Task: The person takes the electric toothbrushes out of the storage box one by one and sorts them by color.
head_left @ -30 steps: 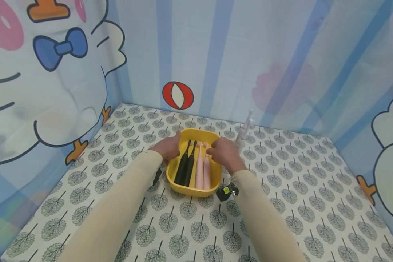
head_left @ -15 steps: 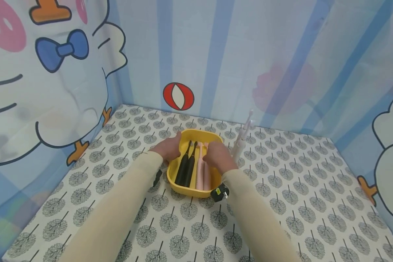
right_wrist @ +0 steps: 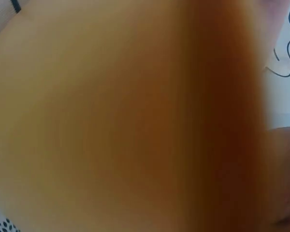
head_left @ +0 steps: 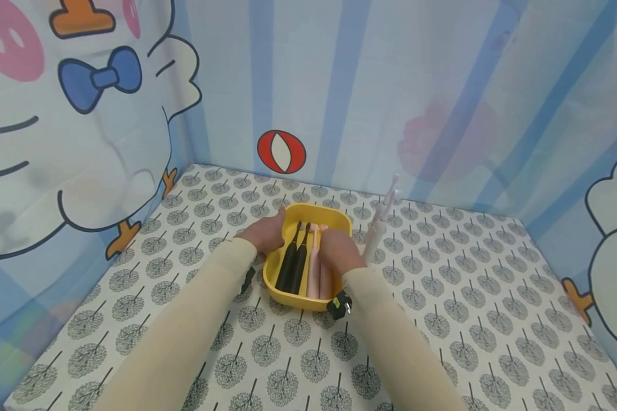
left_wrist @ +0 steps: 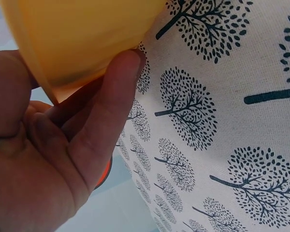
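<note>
A yellow basket [head_left: 308, 302] sits mid-table with two black electric toothbrushes [head_left: 293, 265] and two pink electric toothbrushes [head_left: 313, 271] lying side by side, heads away from me. My left hand [head_left: 266, 233] grips its left side; in the left wrist view the basket's yellow wall [left_wrist: 87, 34] lies between thumb and fingers. My right hand [head_left: 339, 248] reaches into the right side, over the rightmost pink toothbrush's neck and upper handle. Its fingers are hidden from above, so whether they pinch the brush is unclear. The blurred basket wall [right_wrist: 111, 121] fills most of the right wrist view.
Just behind and right of the right hand, pale upright electric toothbrushes [head_left: 377, 228] stand on the table, partly overlapping. A tree-patterned cloth [head_left: 442, 331] covers the table. Printed curtains [head_left: 313, 85] hang along its back and sides.
My right hand has moved left and lower, over the rightmost pink toothbrush, uncovering more of the upright toothbrushes behind it. The left hand and basket stay nearly in place.
</note>
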### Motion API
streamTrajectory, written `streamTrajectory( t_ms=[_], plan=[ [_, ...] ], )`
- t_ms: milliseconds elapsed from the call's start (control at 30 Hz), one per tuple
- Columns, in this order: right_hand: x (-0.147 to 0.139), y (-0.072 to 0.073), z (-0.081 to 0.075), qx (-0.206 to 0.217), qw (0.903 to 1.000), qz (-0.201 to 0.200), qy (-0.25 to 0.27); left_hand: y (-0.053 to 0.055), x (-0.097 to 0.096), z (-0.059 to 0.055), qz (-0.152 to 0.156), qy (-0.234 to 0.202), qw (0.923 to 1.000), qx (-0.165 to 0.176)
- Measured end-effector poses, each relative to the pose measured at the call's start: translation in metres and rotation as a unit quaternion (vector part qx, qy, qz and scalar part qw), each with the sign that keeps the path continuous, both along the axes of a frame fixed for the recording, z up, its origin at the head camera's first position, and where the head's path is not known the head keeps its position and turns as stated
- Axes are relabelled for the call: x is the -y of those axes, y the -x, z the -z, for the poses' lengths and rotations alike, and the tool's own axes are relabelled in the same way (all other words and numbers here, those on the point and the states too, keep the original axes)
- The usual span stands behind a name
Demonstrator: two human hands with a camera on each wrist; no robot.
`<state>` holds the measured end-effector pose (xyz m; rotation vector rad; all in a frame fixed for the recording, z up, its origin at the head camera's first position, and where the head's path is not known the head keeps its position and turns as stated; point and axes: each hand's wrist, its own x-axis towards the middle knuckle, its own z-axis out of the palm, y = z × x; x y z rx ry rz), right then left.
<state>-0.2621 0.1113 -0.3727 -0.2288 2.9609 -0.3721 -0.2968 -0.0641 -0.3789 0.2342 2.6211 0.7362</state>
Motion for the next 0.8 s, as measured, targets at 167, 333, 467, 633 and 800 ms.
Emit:
streamTrajectory(
  t_ms=[167,333,467,633,800],
  plan=[
    [0.0008,0.0026,0.0076,-0.010,0.9994,-0.015,-0.029,0.0011,-0.0003,0.0015,0.002,0.000,1.0000,-0.001],
    [0.0025,0.0040,0.0090,-0.005,0.9989,-0.024,-0.039,0.0009,-0.0004,0.0018,-0.002,0.000,1.0000,0.000],
    [0.0029,0.0031,0.0068,0.003,0.9992,-0.025,-0.031,0.0009,-0.0002,0.0009,-0.001,0.003,1.0000,-0.001],
    [0.0021,0.0015,0.0069,0.004,0.9992,-0.029,-0.026,-0.0001,-0.0004,0.0005,0.002,0.008,1.0000,-0.003],
    [0.0014,0.0021,0.0091,-0.002,0.9988,-0.037,-0.032,-0.0007,-0.0004,0.0005,0.004,0.008,0.9999,-0.006]
  ],
)
